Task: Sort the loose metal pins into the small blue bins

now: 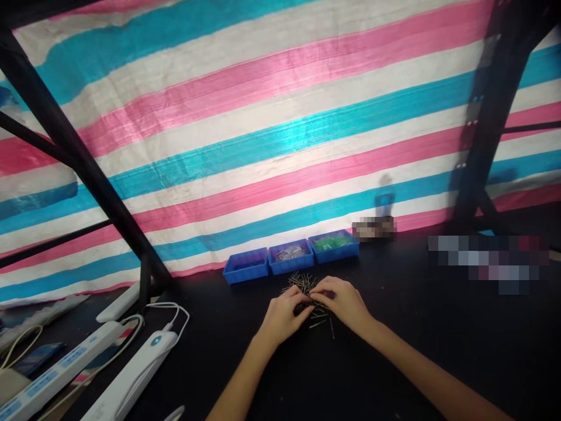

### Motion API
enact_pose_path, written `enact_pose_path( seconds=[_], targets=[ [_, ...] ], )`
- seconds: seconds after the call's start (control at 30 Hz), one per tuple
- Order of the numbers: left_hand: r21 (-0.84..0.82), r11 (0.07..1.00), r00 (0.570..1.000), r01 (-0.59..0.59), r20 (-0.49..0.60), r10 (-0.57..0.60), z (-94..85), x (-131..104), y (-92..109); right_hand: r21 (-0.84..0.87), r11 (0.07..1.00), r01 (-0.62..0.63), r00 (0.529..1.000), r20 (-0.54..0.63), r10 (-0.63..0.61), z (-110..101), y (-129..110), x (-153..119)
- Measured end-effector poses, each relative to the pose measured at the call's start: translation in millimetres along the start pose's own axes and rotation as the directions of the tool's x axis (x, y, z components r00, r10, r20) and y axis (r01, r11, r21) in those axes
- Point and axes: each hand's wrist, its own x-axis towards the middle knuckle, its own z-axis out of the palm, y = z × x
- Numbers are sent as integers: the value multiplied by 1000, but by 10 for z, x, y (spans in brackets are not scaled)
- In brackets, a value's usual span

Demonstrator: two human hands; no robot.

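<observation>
On the black table lies a loose pile of thin, brass-coloured metal rods [303, 281], too small to tell their exact kind. My left hand [283, 316] reaches in at the pile's near left side, its thumb and fingers curled together. From the right, my right hand [344, 301] meets it with fingertips pinched over the rods. The fingertips of both hands nearly touch, and what sits between them is hidden. A few stray rods [318, 323] lie just below the hands.
Behind the pile stand three blue trays: one dark inside [246, 277], one with clear small bags [291, 266], one with green contents [336, 252]. White power strips [56, 368] and cables lie left, beside a black metal frame [87, 164]. Striped sheeting [280, 134] hangs behind.
</observation>
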Motion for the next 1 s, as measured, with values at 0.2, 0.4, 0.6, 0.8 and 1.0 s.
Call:
enact_pose_path(
  seconds=[0.2,0.4,0.6,0.8,1.0],
  targets=[
    [-18,1000,999,20,-24,-21,-11,4,29,92,995,-30,1000,-7,31,38,18,18],
    [-118,989,985,86,-137,-102,-4,5,71,355,931,-87,996,54,72,52,-38,36],
    [-341,937,964,71,-216,-152,87,43,20,497,860,-111,993,90,76,51,-62,53],
    [-586,809,927,40,-280,-248,83,86,-16,474,874,-110,994,35,106,57,-22,67],
    [-752,653,923,95,-178,-340,96,97,-29,398,912,-98,995,68,77,32,-48,43]
  ],
)
